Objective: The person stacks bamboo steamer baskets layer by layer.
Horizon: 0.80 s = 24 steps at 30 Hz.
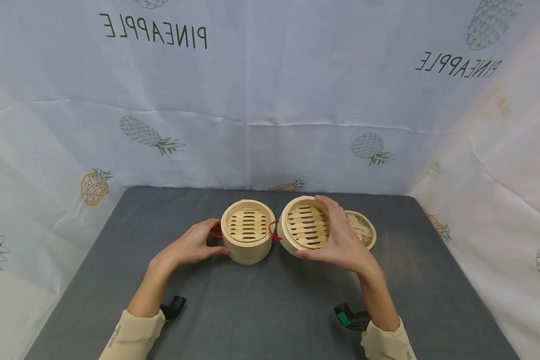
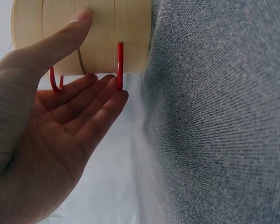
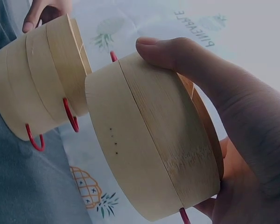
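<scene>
In the head view, a stack of round bamboo steamer baskets (image 1: 248,252) with red loop handles stands on the table's far half. My left hand (image 1: 200,243) holds its left side, thumb in front and fingers behind; the left wrist view shows the thumb on the bamboo wall (image 2: 100,51). My right hand (image 1: 337,235) grips a separate bamboo steamer basket (image 3: 151,140), tilted toward the left and raised off the table, its slatted floor visible. This basket is just right of the stack. A woven bamboo lid (image 1: 364,227) lies to the right, partly hidden behind my right hand.
A dark grey cloth covers the table (image 1: 256,320). White curtains printed with pineapples (image 1: 270,90) hang behind it and at both sides. Each wrist wears a black device (image 1: 173,307).
</scene>
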### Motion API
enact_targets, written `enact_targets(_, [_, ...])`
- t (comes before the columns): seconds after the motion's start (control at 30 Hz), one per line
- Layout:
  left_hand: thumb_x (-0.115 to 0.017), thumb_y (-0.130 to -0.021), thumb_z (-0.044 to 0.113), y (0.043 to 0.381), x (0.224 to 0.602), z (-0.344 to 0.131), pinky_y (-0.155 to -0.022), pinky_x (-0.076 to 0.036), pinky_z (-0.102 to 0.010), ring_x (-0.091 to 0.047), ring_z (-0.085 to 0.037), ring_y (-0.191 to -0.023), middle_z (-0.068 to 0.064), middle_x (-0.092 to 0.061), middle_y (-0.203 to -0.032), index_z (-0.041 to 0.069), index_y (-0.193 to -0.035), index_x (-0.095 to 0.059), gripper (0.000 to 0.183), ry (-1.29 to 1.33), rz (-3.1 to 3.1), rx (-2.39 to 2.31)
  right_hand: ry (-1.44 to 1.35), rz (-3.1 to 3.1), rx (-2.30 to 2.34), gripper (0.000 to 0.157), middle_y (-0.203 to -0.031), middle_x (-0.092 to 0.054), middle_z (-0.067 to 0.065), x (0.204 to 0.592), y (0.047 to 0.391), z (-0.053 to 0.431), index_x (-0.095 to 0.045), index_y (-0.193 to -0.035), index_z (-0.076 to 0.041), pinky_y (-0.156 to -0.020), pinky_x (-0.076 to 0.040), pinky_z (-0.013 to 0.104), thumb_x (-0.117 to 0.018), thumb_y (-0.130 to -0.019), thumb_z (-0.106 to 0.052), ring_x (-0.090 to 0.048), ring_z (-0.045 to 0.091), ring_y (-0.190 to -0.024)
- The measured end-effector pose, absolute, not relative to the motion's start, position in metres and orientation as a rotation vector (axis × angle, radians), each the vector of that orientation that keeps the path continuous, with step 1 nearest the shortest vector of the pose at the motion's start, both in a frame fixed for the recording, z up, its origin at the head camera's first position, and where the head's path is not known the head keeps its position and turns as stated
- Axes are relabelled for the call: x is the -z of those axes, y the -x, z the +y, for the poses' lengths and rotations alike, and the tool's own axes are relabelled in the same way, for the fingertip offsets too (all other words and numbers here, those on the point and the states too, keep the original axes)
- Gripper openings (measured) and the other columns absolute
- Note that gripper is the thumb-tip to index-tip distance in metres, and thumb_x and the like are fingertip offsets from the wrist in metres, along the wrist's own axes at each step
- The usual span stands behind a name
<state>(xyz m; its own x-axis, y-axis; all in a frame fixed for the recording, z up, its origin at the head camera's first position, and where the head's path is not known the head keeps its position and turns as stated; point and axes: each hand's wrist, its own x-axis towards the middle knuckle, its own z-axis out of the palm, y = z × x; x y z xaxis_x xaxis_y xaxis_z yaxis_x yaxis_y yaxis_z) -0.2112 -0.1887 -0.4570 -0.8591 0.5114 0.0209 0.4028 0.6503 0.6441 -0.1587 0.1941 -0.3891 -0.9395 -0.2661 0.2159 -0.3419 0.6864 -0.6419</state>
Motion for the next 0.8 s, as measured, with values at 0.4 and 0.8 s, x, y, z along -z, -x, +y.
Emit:
enact_targets(0.4, [-0.09, -0.092, 0.032, 0.211, 0.455, -0.189, -0.095, -0.063, -0.047, -0.073, -0.028, -0.114, -0.016, -0.072, -0.128, -0.004, -0.146, -0.057, 0.073, -0.754, 2.709, -0.989, -0.561, -2.786, -1.084, 0.133, -0.171, -0.036, 0.01, 0.383, 0.165, 0.176, -0.027, -0.17, -0.021, -0.119, -0.043, 0.066, -0.102, -0.066, -0.052, -0.041, 0.033, -0.153])
enact_targets(0.8, [-0.09, -0.092, 0.031, 0.212, 0.456, -0.19, -0.097, -0.063, -0.048, -0.073, -0.029, -0.115, -0.017, -0.072, -0.129, -0.005, -0.146, -0.057, 0.073, -0.771, 2.713, -0.993, -0.614, -2.768, -1.095, 0.132, -0.173, -0.033, 0.011, 0.378, 0.168, 0.163, -0.026, -0.171, -0.022, -0.122, -0.041, 0.067, -0.102, -0.067, -0.051, -0.036, 0.033, -0.159])
